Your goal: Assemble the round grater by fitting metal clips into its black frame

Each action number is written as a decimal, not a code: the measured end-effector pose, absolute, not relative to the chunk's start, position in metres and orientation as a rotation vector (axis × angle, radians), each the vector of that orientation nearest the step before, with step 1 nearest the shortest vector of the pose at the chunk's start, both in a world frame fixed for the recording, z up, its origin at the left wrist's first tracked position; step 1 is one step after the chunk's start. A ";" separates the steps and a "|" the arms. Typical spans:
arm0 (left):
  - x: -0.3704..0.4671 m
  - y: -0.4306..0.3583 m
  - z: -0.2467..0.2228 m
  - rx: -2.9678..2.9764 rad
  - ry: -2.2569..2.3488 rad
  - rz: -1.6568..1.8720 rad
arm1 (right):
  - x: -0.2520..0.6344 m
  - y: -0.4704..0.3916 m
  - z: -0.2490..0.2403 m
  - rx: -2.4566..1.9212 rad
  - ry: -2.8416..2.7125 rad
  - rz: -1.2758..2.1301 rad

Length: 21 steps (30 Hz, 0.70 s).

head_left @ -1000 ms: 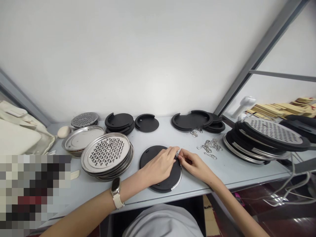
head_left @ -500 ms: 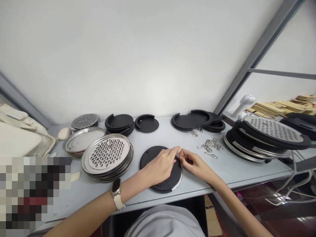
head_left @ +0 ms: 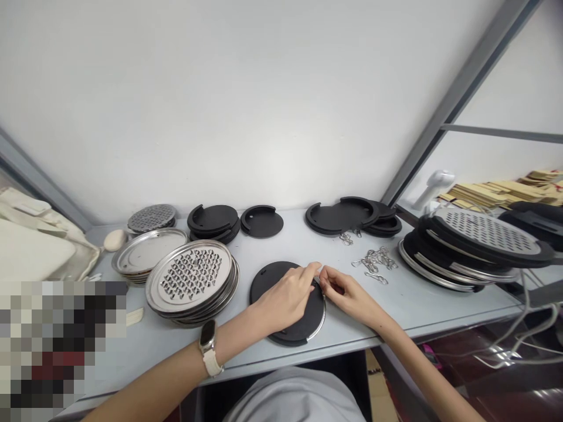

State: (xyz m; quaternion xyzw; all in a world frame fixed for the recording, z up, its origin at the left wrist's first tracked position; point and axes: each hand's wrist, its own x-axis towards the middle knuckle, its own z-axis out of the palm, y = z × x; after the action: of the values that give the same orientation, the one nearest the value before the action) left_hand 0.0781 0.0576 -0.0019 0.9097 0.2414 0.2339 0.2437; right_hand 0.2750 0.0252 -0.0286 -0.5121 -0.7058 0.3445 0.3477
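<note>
A black round disc [head_left: 273, 275] with a silver metal rim showing at its lower right lies flat near the table's front edge. My left hand [head_left: 288, 296] rests across the disc, with its fingers closed at the disc's right edge. Meeting it there, my right hand [head_left: 345, 290] has thumb and forefinger pinched together; a small silver glint shows between the hands, but I cannot make out what is held. Loose wire clips [head_left: 376, 259] lie in a small heap beyond my right hand.
To the left stand a stack of metal grater discs [head_left: 193, 278] and a stack of plain metal lids [head_left: 149, 249]. Black round holders [head_left: 213, 218] sit along the wall, with more black holders [head_left: 341, 215] to their right. A tall stack of black-rimmed graters [head_left: 488, 231] occupies the right end.
Both hands stay at the disc's right edge, with hardly any shift in their fingers. The whole view has moved very slightly.
</note>
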 end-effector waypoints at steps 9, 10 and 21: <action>0.078 0.058 0.000 2.489 0.658 0.627 | 0.274 0.023 -0.026 -1.333 -1.930 0.855; 0.078 0.058 0.001 2.489 0.655 0.628 | 0.274 0.023 -0.026 -1.334 -1.945 0.844; 0.079 0.058 -0.002 2.498 0.653 0.642 | 0.269 0.024 -0.025 -1.453 -2.001 0.668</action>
State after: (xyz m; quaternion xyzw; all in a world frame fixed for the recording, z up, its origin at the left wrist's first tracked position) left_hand 0.0786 0.0580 -0.0015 0.9119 0.2384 0.2344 0.2380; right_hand 0.2694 0.0241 -0.0252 -0.5436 -0.7486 0.2499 0.2859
